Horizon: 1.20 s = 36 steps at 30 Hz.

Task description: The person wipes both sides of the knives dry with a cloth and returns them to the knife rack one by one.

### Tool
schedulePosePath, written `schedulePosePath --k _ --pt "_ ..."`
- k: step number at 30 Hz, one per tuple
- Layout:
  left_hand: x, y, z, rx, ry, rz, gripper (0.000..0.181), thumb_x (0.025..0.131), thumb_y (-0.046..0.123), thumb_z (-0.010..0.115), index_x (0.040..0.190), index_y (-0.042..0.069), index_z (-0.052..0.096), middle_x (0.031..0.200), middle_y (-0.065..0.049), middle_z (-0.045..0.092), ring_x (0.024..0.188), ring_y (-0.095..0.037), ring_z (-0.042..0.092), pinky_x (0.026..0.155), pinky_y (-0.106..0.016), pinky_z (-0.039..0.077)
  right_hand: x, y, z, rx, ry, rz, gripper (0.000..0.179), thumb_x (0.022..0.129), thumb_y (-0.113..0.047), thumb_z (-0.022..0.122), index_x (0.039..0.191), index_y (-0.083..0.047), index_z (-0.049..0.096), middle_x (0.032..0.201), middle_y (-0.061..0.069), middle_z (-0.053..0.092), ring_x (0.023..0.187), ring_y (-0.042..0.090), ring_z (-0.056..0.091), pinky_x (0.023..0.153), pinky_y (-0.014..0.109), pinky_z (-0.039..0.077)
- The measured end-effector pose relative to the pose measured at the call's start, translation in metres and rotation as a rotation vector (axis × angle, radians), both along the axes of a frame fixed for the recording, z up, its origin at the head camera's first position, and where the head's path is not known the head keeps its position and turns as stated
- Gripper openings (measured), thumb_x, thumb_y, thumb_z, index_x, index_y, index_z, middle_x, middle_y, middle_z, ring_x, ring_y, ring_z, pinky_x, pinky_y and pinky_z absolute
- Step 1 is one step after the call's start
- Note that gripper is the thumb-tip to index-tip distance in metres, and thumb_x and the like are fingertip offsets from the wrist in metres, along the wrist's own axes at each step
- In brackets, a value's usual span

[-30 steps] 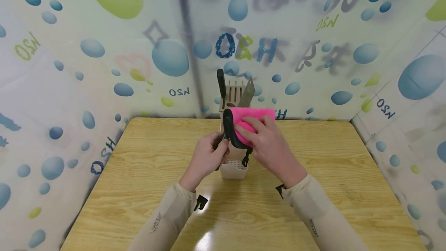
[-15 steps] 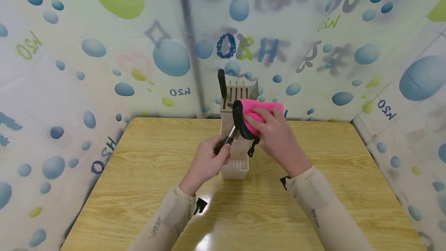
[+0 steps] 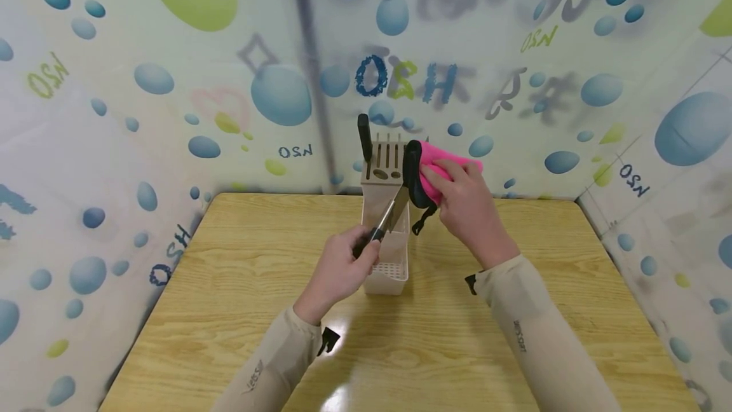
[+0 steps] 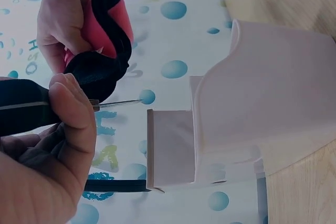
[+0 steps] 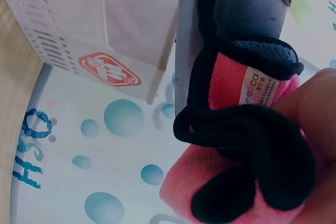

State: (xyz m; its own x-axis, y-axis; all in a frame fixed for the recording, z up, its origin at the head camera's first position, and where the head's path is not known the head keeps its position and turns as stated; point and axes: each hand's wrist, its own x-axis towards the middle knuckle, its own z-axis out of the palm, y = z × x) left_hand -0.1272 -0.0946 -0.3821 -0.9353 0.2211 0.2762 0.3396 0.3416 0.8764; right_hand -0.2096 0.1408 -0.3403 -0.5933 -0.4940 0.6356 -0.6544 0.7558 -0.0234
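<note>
My left hand (image 3: 341,266) grips the black handle of a cleaver (image 4: 23,107), which tilts up to the right in front of a beige knife holder. My right hand (image 3: 466,208) pinches a folded pink cloth (image 3: 448,159) with black trim round the far part of the blade. In the right wrist view the wide steel blade (image 5: 241,17) shows beside the cloth, with a label on the cloth's pink face. From the head, the blade's far end is hidden behind the cloth, while its lower part is bare.
The slotted knife holder (image 3: 380,192) stands upright on the wooden table (image 3: 257,247), close to the patterned wall. A black-handled knife (image 3: 364,135) sits in its left slot. Lower down, the holder has an open basket with a perforated base (image 3: 391,269).
The right hand and cloth have slid up and right along the blade, away from the handle, baring more of its lower part. The left hand stays nearly in place.
</note>
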Motion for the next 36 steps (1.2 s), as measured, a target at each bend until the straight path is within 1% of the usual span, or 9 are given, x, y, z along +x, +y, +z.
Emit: schedulePosePath --k 3,7,11,17,21,22,29,33,36 --pt "0.000 0.000 0.000 0.002 -0.007 0.002 0.016 0.099 0.007 0.056 0.086 0.002 0.064 0.069 -0.010 0.064 0.056 -0.011 0.055 0.050 -0.025 0.044 0.001 0.000 -0.001 -0.018 -0.003 0.008 0.051 0.085 0.013 0.052 0.130 -0.003 0.071 0.123 0.023 0.067 0.114 0.037 0.061 0.091 0.053 0.045" --pt "0.000 0.001 0.003 0.005 -0.021 0.005 0.016 0.100 0.007 0.055 0.088 0.000 0.064 0.070 -0.012 0.063 0.056 -0.012 0.056 0.050 -0.026 0.044 0.008 -0.003 -0.004 -0.039 -0.010 0.047 0.050 0.086 0.013 0.054 0.129 -0.003 0.071 0.122 0.023 0.067 0.112 0.038 0.061 0.092 0.053 0.046" --pt "-0.001 0.002 0.005 0.000 -0.032 0.013 0.016 0.100 0.007 0.055 0.090 0.000 0.065 0.072 -0.015 0.064 0.057 -0.013 0.057 0.051 -0.026 0.046 0.018 -0.007 -0.006 -0.033 -0.005 0.067 0.050 0.085 0.013 0.058 0.130 -0.005 0.072 0.121 0.021 0.069 0.111 0.037 0.061 0.091 0.051 0.047" --pt "-0.004 0.003 0.004 0.000 -0.045 0.032 0.015 0.100 0.007 0.055 0.093 0.000 0.066 0.073 -0.017 0.065 0.059 -0.018 0.059 0.051 -0.026 0.047 0.029 -0.013 -0.008 -0.020 0.006 0.066 0.051 0.083 0.012 0.067 0.129 -0.007 0.073 0.122 0.019 0.069 0.105 0.038 0.060 0.087 0.047 0.048" --pt "-0.005 0.003 0.004 0.000 -0.055 0.037 0.015 0.101 0.008 0.055 0.095 0.000 0.066 0.073 -0.015 0.065 0.061 -0.026 0.062 0.052 -0.027 0.048 0.033 -0.014 -0.010 -0.010 0.010 0.076 0.052 0.081 0.013 0.069 0.128 -0.009 0.074 0.122 0.018 0.070 0.097 0.037 0.058 0.082 0.044 0.047" --pt "-0.006 0.003 0.004 -0.001 -0.057 0.039 0.015 0.101 0.008 0.055 0.096 0.000 0.066 0.072 -0.013 0.065 0.061 -0.026 0.062 0.052 -0.027 0.048 0.034 -0.015 -0.011 -0.010 0.012 0.080 0.052 0.081 0.013 0.069 0.128 -0.009 0.074 0.122 0.018 0.070 0.096 0.038 0.057 0.081 0.044 0.048" --pt "-0.008 0.003 0.006 -0.006 -0.059 0.049 0.015 0.101 0.009 0.055 0.096 0.001 0.066 0.069 -0.005 0.062 0.056 -0.016 0.058 0.048 -0.028 0.046 0.042 -0.018 -0.013 -0.009 0.009 0.126 0.051 0.082 0.016 0.064 0.124 -0.010 0.076 0.122 0.018 0.070 0.099 0.038 0.058 0.083 0.044 0.050" --pt "-0.009 0.003 0.006 -0.002 -0.059 0.052 0.016 0.101 0.009 0.054 0.094 0.001 0.065 0.068 -0.003 0.061 0.055 -0.017 0.057 0.046 -0.028 0.045 0.046 -0.021 -0.014 -0.012 -0.001 0.158 0.049 0.083 0.016 0.062 0.121 -0.010 0.077 0.121 0.018 0.071 0.103 0.038 0.060 0.086 0.045 0.051" --pt "-0.010 0.004 0.006 -0.007 -0.055 0.049 0.017 0.102 0.010 0.054 0.091 0.002 0.064 0.066 -0.004 0.061 0.053 -0.017 0.057 0.044 -0.029 0.045 0.048 -0.022 -0.017 -0.024 -0.009 0.155 0.048 0.083 0.015 0.064 0.122 -0.009 0.076 0.121 0.018 0.070 0.105 0.038 0.060 0.089 0.045 0.052"
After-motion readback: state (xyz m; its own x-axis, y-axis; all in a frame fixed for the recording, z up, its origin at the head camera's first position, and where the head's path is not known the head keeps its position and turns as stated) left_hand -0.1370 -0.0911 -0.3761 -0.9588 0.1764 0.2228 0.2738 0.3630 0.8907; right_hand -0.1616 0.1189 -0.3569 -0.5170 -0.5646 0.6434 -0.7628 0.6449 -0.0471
